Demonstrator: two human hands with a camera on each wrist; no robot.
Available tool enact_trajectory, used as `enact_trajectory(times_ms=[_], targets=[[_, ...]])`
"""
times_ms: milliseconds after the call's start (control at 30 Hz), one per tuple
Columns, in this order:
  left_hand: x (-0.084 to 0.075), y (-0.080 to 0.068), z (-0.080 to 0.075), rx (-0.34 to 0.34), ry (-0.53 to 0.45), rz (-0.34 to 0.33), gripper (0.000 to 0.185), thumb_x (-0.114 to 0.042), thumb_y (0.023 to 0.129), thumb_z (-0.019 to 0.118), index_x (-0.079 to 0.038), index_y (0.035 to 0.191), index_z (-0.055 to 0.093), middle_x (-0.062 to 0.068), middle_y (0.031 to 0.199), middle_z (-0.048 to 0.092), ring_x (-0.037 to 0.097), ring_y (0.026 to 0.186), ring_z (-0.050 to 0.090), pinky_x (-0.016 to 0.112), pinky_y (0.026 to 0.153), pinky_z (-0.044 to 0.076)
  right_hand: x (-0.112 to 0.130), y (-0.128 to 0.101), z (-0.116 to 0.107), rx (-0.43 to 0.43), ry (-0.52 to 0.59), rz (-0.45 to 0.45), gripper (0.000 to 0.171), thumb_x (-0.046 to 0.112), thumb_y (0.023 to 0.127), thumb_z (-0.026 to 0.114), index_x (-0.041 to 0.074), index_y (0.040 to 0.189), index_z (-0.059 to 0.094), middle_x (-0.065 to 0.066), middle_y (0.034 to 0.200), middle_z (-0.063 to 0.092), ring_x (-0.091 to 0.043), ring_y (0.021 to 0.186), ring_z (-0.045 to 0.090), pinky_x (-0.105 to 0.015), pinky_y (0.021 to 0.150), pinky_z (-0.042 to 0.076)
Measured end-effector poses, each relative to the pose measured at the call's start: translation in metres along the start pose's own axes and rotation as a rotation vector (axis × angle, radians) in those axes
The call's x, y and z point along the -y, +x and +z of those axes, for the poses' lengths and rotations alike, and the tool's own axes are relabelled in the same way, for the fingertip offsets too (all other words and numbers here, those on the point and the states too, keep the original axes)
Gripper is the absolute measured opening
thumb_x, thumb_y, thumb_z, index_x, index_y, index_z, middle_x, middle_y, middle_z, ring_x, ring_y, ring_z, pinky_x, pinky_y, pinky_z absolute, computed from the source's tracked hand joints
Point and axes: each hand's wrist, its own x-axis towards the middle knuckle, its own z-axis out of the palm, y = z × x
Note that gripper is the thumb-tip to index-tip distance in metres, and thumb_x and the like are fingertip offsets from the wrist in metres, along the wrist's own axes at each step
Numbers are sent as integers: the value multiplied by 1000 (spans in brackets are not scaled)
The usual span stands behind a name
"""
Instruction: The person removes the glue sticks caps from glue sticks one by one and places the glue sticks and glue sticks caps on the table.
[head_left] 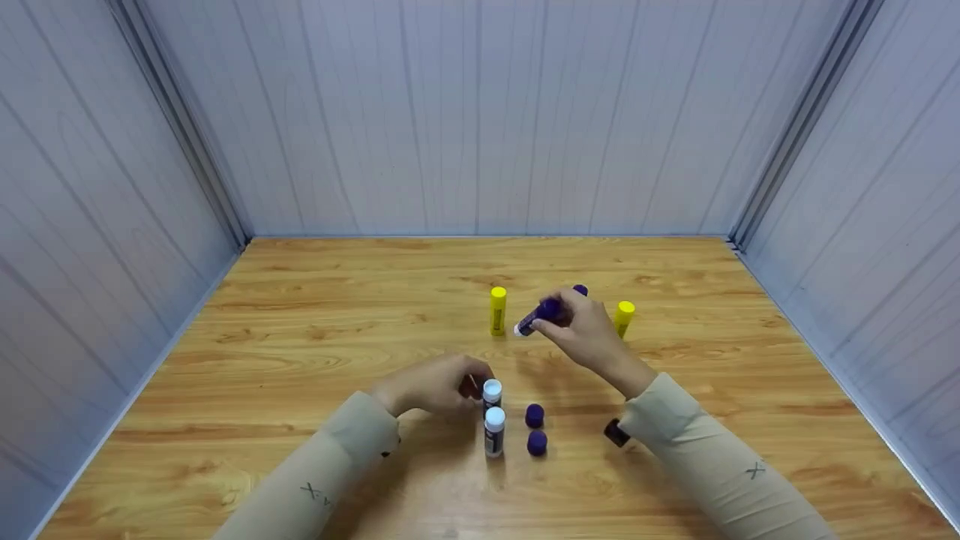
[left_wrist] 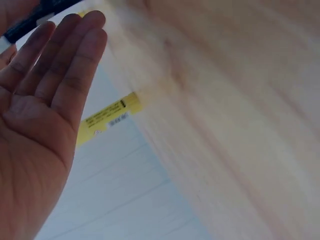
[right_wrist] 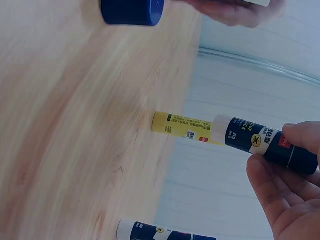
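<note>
My right hand (head_left: pixel 589 330) holds a capped navy glue stick (right_wrist: pixel 255 140) tilted in the air between thumb and fingers, its white base pointing down and left. At the front middle, my left hand (head_left: pixel 439 382) has thumb and fingers around the rear of two uncapped navy glue sticks, a standing glue stick (head_left: pixel 492 390) with a white top. In the left wrist view this glue stick (left_wrist: pixel 37 21) passes between thumb and fingers. Just in front of it stands the other uncapped glue stick (head_left: pixel 494 433). Two navy caps (head_left: pixel 535 415) sit to their right.
A yellow glue stick (head_left: pixel 498 311) stands upright left of my right hand, and another yellow glue stick (head_left: pixel 624 318) stands to its right. Behind that hand shows the navy top of a further glue stick (head_left: pixel 580 289). Pale panel walls (head_left: pixel 480 112) enclose the wooden table (head_left: pixel 300 315).
</note>
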Motion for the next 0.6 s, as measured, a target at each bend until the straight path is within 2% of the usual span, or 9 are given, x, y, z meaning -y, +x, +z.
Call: enact_trajectory(times_ms=[100, 200, 300, 400, 500, 600], targets=[[-1, -2, -4, -58, 8, -25, 32, 10, 92, 59, -1, 119, 75, 13, 115, 77, 26, 107, 72, 46, 98, 61, 1, -5, -1, -13, 80, 28, 27, 6, 97, 82, -3, 120, 70, -18, 109, 78, -27, 95, 77, -24, 79, 61], [-5, -3, -8, -174, 17, -60, 33, 6, 95, 56, 3, 123, 73, 20, 121, 76, 30, 109, 72, 49, 97, 61, 2, -8, 0, -22, 160, 50, 27, 6, 97, 82, -2, 121, 70, -19, 112, 79, -27, 98, 77, -21, 80, 60], [-11, -2, -11, -308, 30, -65, 27, -5, 104, 59, 3, 127, 71, 21, 125, 74, 31, 110, 72, 48, 97, 62, 4, -12, 0, -29, 227, 63, 26, 8, 99, 80, -2, 121, 71, -20, 114, 77, -23, 99, 75, -20, 80, 60], [-20, 1, -13, -401, 71, -46, 31, -18, 108, 65, 1, 132, 67, 19, 131, 72, 33, 115, 72, 47, 100, 62, 6, -14, 0, -35, 280, 68, 25, 7, 100, 79, -3, 122, 71, -21, 114, 75, -19, 97, 74, -21, 81, 60], [-30, 5, -15, -439, 169, -30, 40, -27, 108, 68, -1, 138, 63, 19, 136, 69, 35, 121, 71, 48, 103, 61, 7, -16, 0, -39, 333, 78, 26, 5, 100, 78, -4, 123, 70, -20, 114, 74, -17, 96, 72, -22, 82, 60], [-39, 9, -15, -444, 301, -24, 45, -32, 108, 69, -2, 141, 60, 18, 136, 69, 33, 117, 73, 48, 98, 62, 8, -17, 0, -44, 386, 106, 26, 4, 99, 78, -4, 123, 70, -18, 113, 74, -16, 96, 72, -24, 83, 61]])
